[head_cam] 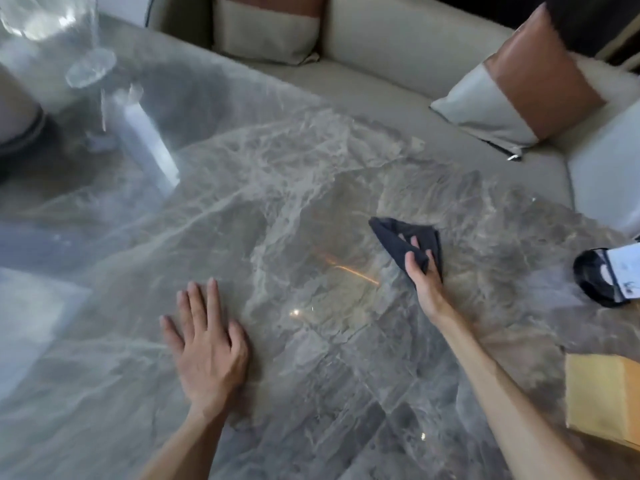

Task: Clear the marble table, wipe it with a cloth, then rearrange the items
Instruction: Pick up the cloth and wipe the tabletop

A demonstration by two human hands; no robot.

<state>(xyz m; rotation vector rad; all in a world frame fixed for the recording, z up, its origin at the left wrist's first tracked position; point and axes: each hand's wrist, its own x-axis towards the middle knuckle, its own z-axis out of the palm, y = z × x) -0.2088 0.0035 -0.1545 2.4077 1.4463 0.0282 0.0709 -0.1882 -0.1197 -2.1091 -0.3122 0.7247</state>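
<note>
Left hand [207, 344]: flat on the marble table [311, 188], fingers spread.
Right hand [424, 275]: pinching the dark cloth [398, 237].

a single wide-angle view from the person's head, looking forward and steeply down at the grey veined marble table [277, 188] — close enough that both bare forearms enter from the bottom edge. the cream upholstered sofa [398, 46] runs along the top edge, beyond the table — straight lines bend near the corners.
</note>
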